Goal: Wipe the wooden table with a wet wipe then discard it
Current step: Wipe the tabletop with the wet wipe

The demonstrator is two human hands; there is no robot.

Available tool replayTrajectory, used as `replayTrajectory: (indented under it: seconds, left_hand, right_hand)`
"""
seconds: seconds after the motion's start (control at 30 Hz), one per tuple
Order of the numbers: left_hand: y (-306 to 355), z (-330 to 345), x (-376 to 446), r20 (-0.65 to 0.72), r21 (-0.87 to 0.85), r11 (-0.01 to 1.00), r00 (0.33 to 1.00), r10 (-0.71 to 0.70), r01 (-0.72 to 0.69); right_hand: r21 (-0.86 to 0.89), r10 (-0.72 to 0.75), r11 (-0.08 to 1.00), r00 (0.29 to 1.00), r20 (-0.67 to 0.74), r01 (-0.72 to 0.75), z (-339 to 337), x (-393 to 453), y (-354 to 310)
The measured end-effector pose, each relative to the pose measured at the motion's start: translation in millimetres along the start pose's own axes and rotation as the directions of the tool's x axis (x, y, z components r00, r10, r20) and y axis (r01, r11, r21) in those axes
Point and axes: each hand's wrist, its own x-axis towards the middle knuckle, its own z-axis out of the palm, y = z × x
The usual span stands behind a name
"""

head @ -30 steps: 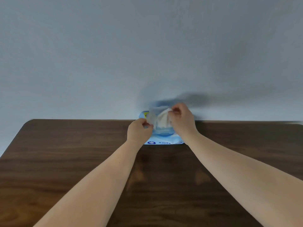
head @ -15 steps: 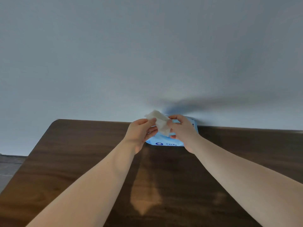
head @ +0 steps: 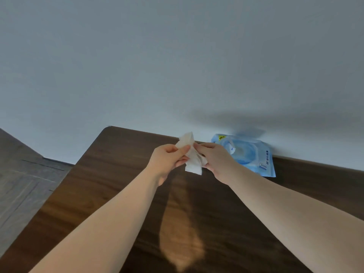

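Note:
A white wet wipe [head: 192, 156], still partly folded, hangs in the air above the dark wooden table [head: 110, 174]. My left hand [head: 167, 160] pinches its left edge and my right hand [head: 214, 158] pinches its right edge. Both hands are raised over the far part of the table, close together. The blue pack of wet wipes [head: 254, 154] lies flat on the table against the wall, just right of my right hand, partly hidden behind it.
A pale grey wall [head: 177, 66] runs along the table's far edge. The table's rounded far-left corner [head: 107, 129] is in view, with grey wood-pattern floor [head: 21, 184] beyond its left edge.
The wipe came out of the pack and both hands now hold it, away from the pack. My view has swung left, so the pack sits further right and the floor shows.

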Motion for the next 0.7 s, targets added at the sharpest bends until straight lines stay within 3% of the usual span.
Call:
replayTrajectory:
  seconds: [0.07,0.13,0.2,0.23,0.27,0.33,0.4,0.43,0.5,0.6,0.7]
  left_hand:
    - [-6,-24,2,-0.032,0.014,1.0,0.999,-0.022,0.022]
    - [-14,-50,4,-0.115,0.084,0.995,0.993,-0.039,0.049]
    - [-26,-79,8,-0.219,0.279,0.953,0.974,-0.058,0.119]
    - [-33,-95,10,-0.259,0.44,0.88,0.964,-0.067,0.179]
    - [-40,-113,10,-0.288,0.624,0.745,0.956,-0.059,0.235]
    - [-57,-151,7,-0.296,0.881,0.385,0.955,-0.002,0.274]
    - [-75,-187,-1,-0.285,0.949,0.146,0.959,0.016,0.279]
    - [-83,-201,-7,-0.294,0.951,0.1,0.956,-0.005,0.293]
    - [-97,-226,-17,-0.334,0.938,0.077,0.941,-0.048,0.337]
    - [-119,-253,-30,-0.362,0.928,0.062,0.929,-0.08,0.367]
    - [-136,-264,-35,-0.35,0.928,0.106,0.934,-0.075,0.356]
  right_hand:
    - [0.023,0.041,0.999,0.998,-0.042,-0.04,17,7,2]
    - [0.011,0.042,0.999,0.985,-0.17,-0.041,33,14,2]
    - [-0.026,-0.005,1.0,0.943,-0.332,-0.004,49,19,-3]
    - [-0.054,-0.07,0.997,0.919,-0.388,0.054,59,21,-6]
    - [-0.109,-0.17,0.984,0.899,-0.404,0.137,70,26,-8]
    - [-0.326,-0.37,0.902,0.894,-0.251,0.282,96,32,-10]
    - [-0.586,-0.391,0.732,0.919,0.058,0.348,126,39,-2]
    - [-0.689,-0.332,0.627,0.925,0.186,0.363,140,45,7]
    - [-0.802,-0.3,0.431,0.904,0.306,0.414,168,54,27]
    - [-0.864,-0.351,0.327,0.898,0.266,0.384,204,74,53]
    - [-0.931,-0.185,0.237,0.954,0.237,0.278,233,96,71]
